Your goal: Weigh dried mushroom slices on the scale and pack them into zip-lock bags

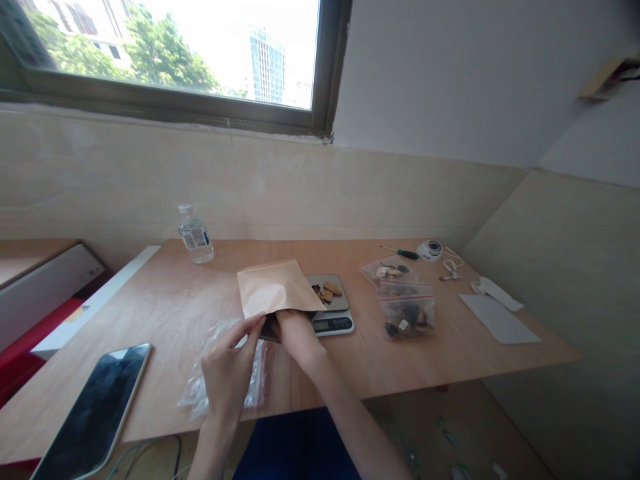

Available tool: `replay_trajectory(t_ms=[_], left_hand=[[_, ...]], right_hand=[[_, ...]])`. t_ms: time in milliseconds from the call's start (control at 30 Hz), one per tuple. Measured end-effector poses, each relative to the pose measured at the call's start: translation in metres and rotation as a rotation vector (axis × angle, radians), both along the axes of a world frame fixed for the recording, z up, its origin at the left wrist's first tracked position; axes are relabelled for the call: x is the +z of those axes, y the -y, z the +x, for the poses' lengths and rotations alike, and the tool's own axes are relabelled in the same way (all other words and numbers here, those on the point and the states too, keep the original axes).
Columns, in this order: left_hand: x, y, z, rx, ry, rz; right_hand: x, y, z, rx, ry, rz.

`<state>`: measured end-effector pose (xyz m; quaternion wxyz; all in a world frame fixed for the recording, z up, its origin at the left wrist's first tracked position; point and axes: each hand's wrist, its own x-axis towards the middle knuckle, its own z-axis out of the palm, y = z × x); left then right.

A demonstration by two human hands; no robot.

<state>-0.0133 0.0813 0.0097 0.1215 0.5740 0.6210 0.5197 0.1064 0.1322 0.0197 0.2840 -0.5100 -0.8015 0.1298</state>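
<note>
A brown kraft paper bag [277,287] lies tilted toward me with its mouth at the near side. My left hand [233,363] pinches the edge of that mouth between thumb and fingers. Into the opening reaches my right hand [297,333]; its fingers are hidden inside the bag, so what they hold does not show. Partly behind the bag stands a digital kitchen scale [340,323] with brown dried pieces [327,292] on its plate. Beneath my left hand are crumpled clear zip bags [200,380].
Zip bags with dark dried pieces [410,317] lie right of the scale. Farther right are a green screwdriver [407,254], a white dome camera [431,250] and a white sheet [497,319]. A water bottle [196,235] stands back left; a smartphone [95,413] lies front left.
</note>
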Motion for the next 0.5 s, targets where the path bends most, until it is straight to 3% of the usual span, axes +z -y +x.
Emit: replay_trajectory(t_ms=[133, 300, 500], left_hand=[[0.001, -0.002, 0.000, -0.008, 0.017, 0.005], [0.006, -0.002, 0.001, -0.017, -0.005, 0.001], [0.006, -0.003, 0.001, -0.021, -0.012, 0.012]], right_hand=[[0.002, 0.021, 0.012, -0.020, 0.032, -0.109], [0.002, 0.028, 0.021, 0.007, -0.017, 0.021], [-0.005, 0.029, 0.034, 0.145, -0.076, 0.103]])
